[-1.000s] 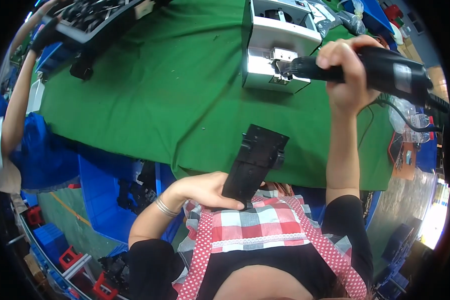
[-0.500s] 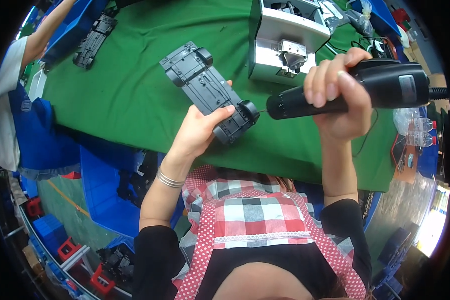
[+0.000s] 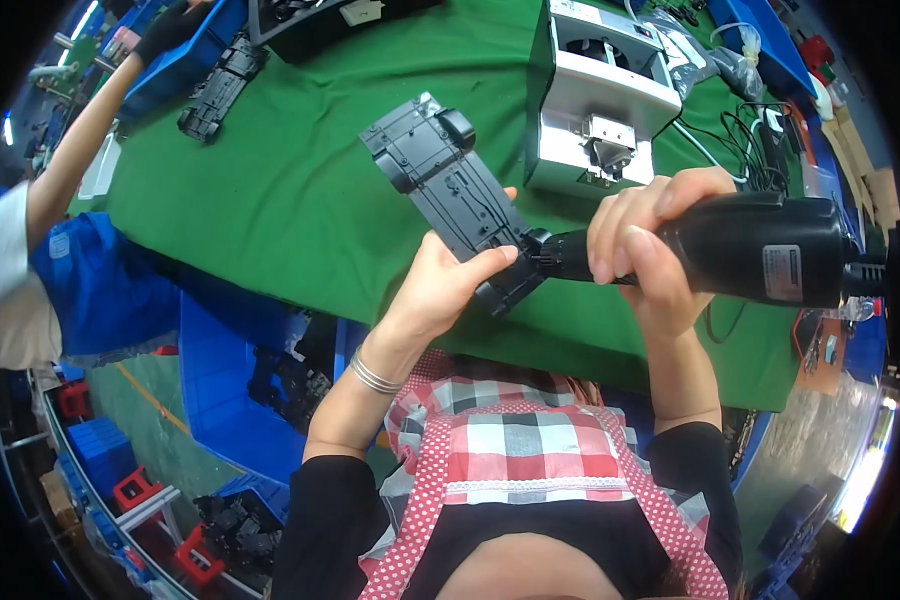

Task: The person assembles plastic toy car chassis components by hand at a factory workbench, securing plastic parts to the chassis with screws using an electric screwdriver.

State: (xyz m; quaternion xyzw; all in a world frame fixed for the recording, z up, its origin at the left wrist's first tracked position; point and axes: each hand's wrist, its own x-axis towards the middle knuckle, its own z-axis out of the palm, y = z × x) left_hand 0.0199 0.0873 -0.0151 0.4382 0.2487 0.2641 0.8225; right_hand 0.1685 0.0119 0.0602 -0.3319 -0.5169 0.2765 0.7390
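A black toy car chassis (image 3: 450,185) with four-wheeled underside facing up is tilted in my left hand (image 3: 448,285), above the green cloth. My thumb lies across its near end, and the fingers go out of sight beneath. My right hand (image 3: 660,250) is wrapped round a black electric screwdriver (image 3: 755,245), held nearly level. The screwdriver's nose meets the wheel at the near right corner of the chassis. Its bit is hidden there.
A white and black screw feeder (image 3: 605,95) stands beyond my right hand. Another chassis (image 3: 220,90) lies at the far left, beside a blue bin (image 3: 175,70). A co-worker's arm (image 3: 80,160) reaches over that bin. Below the table's left edge sits a blue crate (image 3: 230,400) of black parts.
The screwdriver has moved left against the chassis wheel; its thin bit showed in a gap before. The co-worker's arm has reached farther over the blue bin. The view has shifted a little.
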